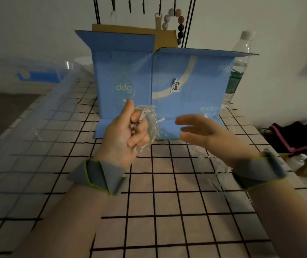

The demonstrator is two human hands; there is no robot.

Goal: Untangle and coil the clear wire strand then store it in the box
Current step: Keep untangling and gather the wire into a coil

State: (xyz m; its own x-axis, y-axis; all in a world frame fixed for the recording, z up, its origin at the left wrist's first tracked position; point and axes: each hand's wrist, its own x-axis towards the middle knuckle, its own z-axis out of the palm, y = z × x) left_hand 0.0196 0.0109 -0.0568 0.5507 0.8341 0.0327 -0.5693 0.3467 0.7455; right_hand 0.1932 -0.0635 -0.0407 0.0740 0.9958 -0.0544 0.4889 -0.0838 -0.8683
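Observation:
My left hand (pixel 126 131) grips a coiled bundle of the clear wire strand (pixel 151 123), fingers curled round the loops, just in front of the blue cardboard box (pixel 186 86). The box stands upright on the checked table with its top flaps open. A loose tail of the strand (pixel 218 170) trails over the table under my right wrist. To the right of the coil hovers my right hand (pixel 203 132), blurred, fingers straight and holding nothing that I can see.
A clear plastic storage bin (pixel 27 116) lies along the table's left side. A water bottle (pixel 239 62) stands behind the box at right. A black stand with a bead bracelet (pixel 176 21) rises behind. Bags and a carton sit on the floor at right.

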